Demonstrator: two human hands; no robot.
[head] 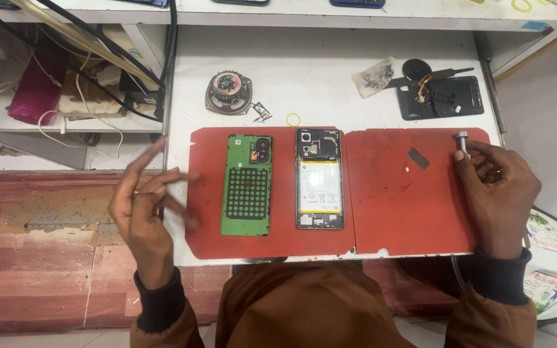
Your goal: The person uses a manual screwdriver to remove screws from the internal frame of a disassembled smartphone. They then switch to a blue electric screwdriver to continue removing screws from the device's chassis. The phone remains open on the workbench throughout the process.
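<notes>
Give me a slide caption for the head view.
Opened phone and green back cover on red mat; right hand holds screwdriver, left hand raised empty.

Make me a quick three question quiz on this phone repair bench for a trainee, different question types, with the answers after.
1. True or false: the left hand is holding the green back cover.
2. Multiple choice: the right hand holds a) a yellow rubber band, b) a silver-tipped tool, c) a speaker.
3. Fill in: the opened phone lies on a ____ mat.

Key
1. False; it is raised, open and empty, left of the cover.
2. b
3. red
</notes>
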